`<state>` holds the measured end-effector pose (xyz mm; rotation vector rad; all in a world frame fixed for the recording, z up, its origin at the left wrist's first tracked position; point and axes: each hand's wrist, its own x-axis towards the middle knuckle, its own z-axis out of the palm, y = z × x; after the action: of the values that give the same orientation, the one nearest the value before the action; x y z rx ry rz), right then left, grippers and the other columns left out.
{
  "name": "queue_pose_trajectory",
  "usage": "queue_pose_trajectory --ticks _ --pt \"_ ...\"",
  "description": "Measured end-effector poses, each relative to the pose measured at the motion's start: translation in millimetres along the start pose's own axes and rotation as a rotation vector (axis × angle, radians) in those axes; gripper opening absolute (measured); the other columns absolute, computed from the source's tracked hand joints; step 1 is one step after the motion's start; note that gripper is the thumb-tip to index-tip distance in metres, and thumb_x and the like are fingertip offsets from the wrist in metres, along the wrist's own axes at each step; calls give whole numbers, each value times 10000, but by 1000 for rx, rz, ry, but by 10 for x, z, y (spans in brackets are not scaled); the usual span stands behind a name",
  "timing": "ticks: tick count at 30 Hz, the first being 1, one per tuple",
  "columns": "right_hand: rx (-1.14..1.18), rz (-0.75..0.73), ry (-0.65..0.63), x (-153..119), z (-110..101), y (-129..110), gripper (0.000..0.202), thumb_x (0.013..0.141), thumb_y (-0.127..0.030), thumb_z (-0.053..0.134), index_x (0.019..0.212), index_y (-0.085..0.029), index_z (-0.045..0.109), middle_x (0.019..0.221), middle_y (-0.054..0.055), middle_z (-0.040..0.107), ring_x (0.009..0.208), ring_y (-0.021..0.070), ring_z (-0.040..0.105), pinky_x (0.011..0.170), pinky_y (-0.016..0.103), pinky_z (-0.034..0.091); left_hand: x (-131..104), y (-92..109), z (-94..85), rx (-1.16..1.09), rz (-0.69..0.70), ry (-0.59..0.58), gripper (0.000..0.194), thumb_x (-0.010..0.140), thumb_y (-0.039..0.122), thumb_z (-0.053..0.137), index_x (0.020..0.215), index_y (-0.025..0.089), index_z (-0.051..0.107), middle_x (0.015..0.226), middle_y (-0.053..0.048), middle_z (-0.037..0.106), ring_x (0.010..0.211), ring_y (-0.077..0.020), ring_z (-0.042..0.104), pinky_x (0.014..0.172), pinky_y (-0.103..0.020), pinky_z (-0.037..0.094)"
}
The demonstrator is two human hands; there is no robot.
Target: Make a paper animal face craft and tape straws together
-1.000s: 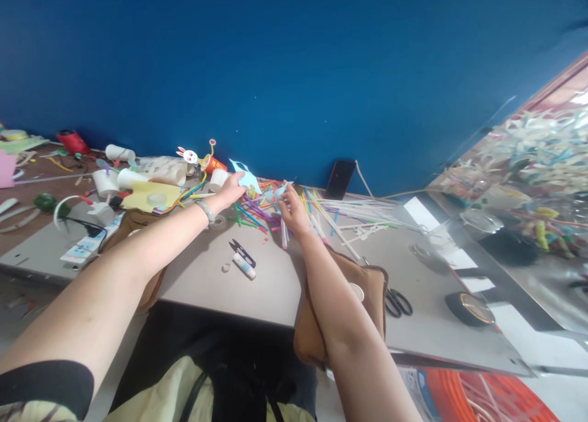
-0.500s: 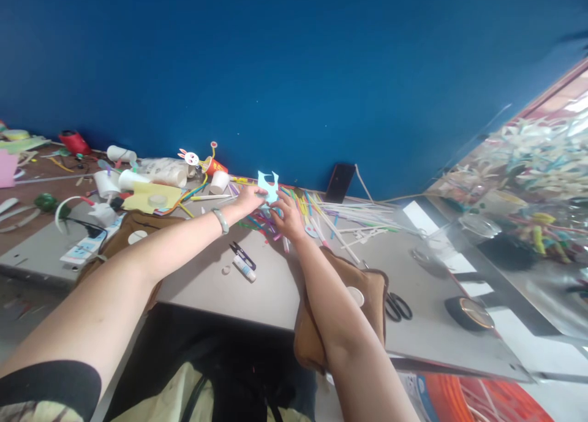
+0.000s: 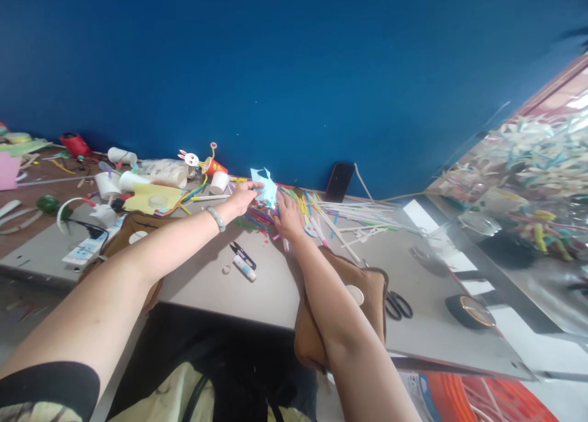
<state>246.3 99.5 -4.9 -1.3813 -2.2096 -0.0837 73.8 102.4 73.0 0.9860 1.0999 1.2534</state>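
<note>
Now, left fingers (image 3: 255, 185) clamp jagged pale-blue paper (image 3: 267, 191); right fingers (image 3: 281, 205) sit apart alongside.

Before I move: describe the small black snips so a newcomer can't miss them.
Under the blue wall, find the grey tabletop, left of the right forearm. The snips lie there beside a white tube. Slim body, pointed blades; the scissors past that forearm have big loops.

paper (image 3: 265, 187): light blue | wall (image 3: 294, 85): deep blue | cushion (image 3: 342, 312): brown, darker edging | phone (image 3: 340, 182): black
</note>
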Motion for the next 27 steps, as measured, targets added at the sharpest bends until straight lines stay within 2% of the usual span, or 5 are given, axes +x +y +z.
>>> queue_pose_trajectory --ticks 7,11,15,20,27 --pt "-101 -70 16 25 60 -17 248 886 -242 502 990 -138 703 1396 186 505 1338 347 391 1082 503 338 -16 43 -37 -107 -89 -183 143 784 30 656 906 100 677 649 -44 644 480 -95 573 406 -177 377" --pt "-108 -97 16 30 48 -33 233 898 -246 493 940 -153 703 1259 186 591 1288 336 424 1083 499 335 -42 57 -46 -129 -106 -235 168 766 98 724 924 108 668 612 -19 620 410 -64 504 373 -165 337" --pt "-124 -126 1 10 -9 -76 220 909 -217 479 951 -150 685 1191 177 629 1244 327 448 1135 549 236 -97 69 -60 -121 -99 -253 321 676 184 834 935 114 657 642 -15 641 418 -76 520 384 -184 369" --pt "-154 -176 -19 -16 -121 -142 243 925 -173 441 1039 -143 653 1236 182 623 1324 314 383 1179 579 98 -127 64 -81 -119 -62 -184 334 638 215 858 874 116 644 640 -11 643 473 -99 565 438 -212 423" --pt "-183 -159 -49 -25 -172 -131 310 934 -135 368 1103 -117 627 1452 198 495 1398 324 333 1181 608 45 -50 154 -229 -88 -3 -4 240 654 157 814 807 140 631 605 14 623 482 -93 565 492 -228 448"
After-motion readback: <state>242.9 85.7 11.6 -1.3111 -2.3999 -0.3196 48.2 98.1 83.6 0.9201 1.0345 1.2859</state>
